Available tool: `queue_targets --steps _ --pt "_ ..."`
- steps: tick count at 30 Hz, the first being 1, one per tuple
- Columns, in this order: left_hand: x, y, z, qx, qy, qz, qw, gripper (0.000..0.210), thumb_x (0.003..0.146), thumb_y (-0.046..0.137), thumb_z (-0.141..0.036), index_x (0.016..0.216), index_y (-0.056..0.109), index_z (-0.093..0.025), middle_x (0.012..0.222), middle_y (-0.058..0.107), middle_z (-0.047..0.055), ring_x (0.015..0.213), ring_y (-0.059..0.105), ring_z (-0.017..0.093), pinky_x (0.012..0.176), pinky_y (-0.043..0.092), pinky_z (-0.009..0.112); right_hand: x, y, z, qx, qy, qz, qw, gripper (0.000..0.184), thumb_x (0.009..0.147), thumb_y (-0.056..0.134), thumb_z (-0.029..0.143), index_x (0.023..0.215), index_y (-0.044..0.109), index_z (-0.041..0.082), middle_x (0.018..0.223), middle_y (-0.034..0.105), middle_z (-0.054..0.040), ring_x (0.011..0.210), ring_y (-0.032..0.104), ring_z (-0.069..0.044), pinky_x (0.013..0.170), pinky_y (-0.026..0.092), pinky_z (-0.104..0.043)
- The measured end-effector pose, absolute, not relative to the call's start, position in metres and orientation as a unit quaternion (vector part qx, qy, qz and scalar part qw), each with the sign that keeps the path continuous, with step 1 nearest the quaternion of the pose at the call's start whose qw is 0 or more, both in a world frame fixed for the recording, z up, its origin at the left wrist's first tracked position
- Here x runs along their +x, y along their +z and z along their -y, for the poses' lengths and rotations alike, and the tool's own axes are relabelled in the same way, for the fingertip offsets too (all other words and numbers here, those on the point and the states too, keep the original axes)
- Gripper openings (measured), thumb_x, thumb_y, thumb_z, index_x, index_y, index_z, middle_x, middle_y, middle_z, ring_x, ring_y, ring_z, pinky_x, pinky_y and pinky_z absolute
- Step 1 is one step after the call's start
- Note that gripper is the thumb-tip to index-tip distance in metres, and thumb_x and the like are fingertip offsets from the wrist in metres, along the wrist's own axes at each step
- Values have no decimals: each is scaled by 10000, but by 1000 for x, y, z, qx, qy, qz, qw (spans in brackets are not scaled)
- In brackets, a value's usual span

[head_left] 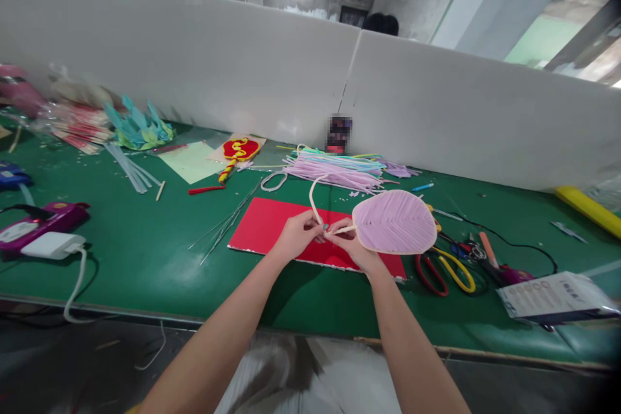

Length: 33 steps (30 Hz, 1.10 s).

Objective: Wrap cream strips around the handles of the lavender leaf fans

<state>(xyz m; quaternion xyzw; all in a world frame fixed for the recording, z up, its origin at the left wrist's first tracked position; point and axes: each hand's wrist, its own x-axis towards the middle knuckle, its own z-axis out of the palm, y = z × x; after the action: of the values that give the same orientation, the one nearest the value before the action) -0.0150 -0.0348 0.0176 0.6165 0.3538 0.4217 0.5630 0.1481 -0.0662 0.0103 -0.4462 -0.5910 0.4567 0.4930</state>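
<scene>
My left hand (301, 233) and my right hand (353, 244) meet over a red board (264, 226) lying on the green table. Between them is the cream handle of a lilac fan (395, 222) with a pale rim and slanting ribs. The fan's oval face points to the right, beyond my right hand, whose fingers are closed on the handle. A loose cream pipe cleaner (315, 199) rises in a curve from the fingertips of my left hand, which pinch it against the handle's end. My fingers hide the exact joining spot.
Bundled lilac and green pipe cleaners (334, 168) lie behind the board. A red-and-yellow fan (240, 150) is farther left. Scissors (444, 272) rest at the right near a white packet (555, 297). A purple power strip (46, 226) with a white charger sits at the left edge.
</scene>
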Motion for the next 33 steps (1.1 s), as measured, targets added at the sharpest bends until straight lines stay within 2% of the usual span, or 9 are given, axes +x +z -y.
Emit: queue_targets --steps 11,14,16,19,20,22,24,27,33 --pt "-15 20 35 614 414 -342 578 150 735 571 -287 745 488 -163 583 609 -12 549 631 147 571 528 280 148 11 67 -457 438 583 509 120 658 683 299 695 584 242 754 600 -10 751 573 -199 771 452 -421" --pt "-14 19 34 609 422 -343 577 191 737 578 -293 822 464 -165 590 587 -26 533 612 131 561 520 277 147 13 67 -450 443 575 521 116 653 686 290 686 583 247 746 599 -9 747 572 -200 769 455 -431" --pt "-14 19 34 618 463 -368 518 326 692 634 -274 946 459 -169 690 585 -19 563 597 113 567 510 258 146 14 68 -445 446 569 528 110 651 686 282 675 584 248 739 599 -4 759 575 -200 783 453 -430" --pt "-16 22 35 664 534 -395 343 555 625 702 -242 1120 454 -211 1024 546 58 764 593 133 660 506 275 145 16 68 -433 458 561 536 106 652 684 269 670 582 244 743 595 1 794 577 -197 814 442 -416" --pt "-18 24 36 689 544 -386 283 520 641 693 -240 1116 483 -229 1131 502 78 864 578 157 718 500 301 145 16 69 -432 460 559 538 110 651 685 270 668 580 242 744 592 0 795 575 -196 813 441 -411" --pt "-20 28 37 745 542 -342 187 288 724 622 -225 1008 577 -234 1232 459 78 1033 516 193 836 461 352 145 15 69 -434 461 554 540 119 644 689 273 659 576 239 738 584 -1 775 566 -192 794 444 -406" --pt "-21 33 38 792 525 -288 123 154 793 536 -190 919 617 -226 1180 533 62 1097 483 192 901 422 373 144 16 69 -435 461 547 547 122 637 691 273 648 573 244 729 574 3 743 551 -185 774 447 -403" --pt "-23 39 39 831 491 -255 55 212 831 472 -151 973 605 -236 1047 636 37 1097 499 176 965 363 401 144 22 69 -419 473 521 574 144 617 699 266 633 557 252 711 556 12 710 533 -175 756 451 -397" --pt "-24 56 46 862 451 -231 -28 306 849 438 -147 1118 542 -251 1091 628 33 1116 496 168 1033 272 416 141 47 73 -361 502 488 616 164 600 703 239 622 542 252 683 542 9 730 533 -185 773 434 -390"
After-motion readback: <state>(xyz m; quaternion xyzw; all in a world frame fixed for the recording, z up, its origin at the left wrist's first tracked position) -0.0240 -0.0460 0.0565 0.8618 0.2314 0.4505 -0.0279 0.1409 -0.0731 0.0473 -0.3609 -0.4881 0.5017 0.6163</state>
